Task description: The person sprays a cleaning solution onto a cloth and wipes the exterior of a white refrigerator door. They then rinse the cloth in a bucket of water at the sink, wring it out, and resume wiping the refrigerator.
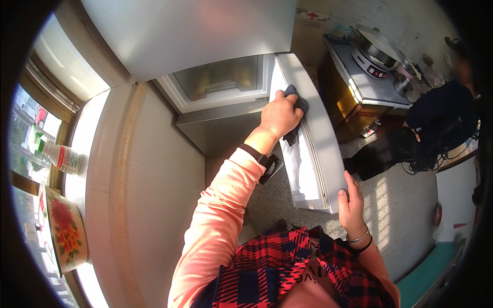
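Observation:
My left hand [282, 113] is closed on a dark grey cloth [292, 133] and presses it against the inner side of an open refrigerator door [321, 134], near the rubber seal. Part of the cloth hangs below my fingers. My right hand [351, 202] lies against the outer face of the same door, near its closer end, with thumb and fingers apart. Behind the door, the refrigerator's lower compartment [219, 79] shows a translucent drawer front within a white frame. Another grey door or panel [200, 27] spans the top of the view.
On the left sill stand a spray bottle [67, 158] and a flowered enamel basin [65, 231]. At the right, a person in dark clothes [439, 123] is beside a cabinet [346, 111] bearing a cooker with a metal pan [375, 44]. A teal surface [427, 273] lies lower right.

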Available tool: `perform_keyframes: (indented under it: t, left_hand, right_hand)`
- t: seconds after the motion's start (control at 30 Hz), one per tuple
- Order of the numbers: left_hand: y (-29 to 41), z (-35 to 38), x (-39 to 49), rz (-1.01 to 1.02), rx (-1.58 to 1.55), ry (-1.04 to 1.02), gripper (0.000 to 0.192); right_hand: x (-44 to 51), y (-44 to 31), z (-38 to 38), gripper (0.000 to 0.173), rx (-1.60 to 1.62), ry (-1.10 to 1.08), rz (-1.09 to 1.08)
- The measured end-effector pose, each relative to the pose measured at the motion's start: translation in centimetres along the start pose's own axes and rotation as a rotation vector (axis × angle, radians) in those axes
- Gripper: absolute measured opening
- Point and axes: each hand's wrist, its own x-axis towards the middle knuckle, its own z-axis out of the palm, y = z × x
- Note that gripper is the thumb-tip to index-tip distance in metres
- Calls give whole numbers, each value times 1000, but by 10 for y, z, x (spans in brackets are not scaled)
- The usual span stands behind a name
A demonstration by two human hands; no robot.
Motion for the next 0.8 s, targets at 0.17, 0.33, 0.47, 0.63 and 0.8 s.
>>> perform_keyframes:
  t: [0.17, 0.33, 0.47, 0.63, 0.8]
  left_hand:
    - [-38, 2, 78, -21, 13, 21, 37]
    - [-60, -5, 142, -93, 154, -96, 39]
    - [-58, -15, 155, -82, 192, -207, 43]
    - [-37, -31, 112, 98, 153, -302, 44]
    - [11, -31, 25, 276, 140, -468, 39]
  right_hand:
    - [1, -15, 3, 38, -16, 67, 140]
    - [3, -26, 4, 36, -1, 99, 248]
    - [1, -28, 5, 35, -18, 111, 281]
    - [2, -18, 2, 35, 24, 127, 254]
    - [4, 0, -5, 33, 23, 165, 198]
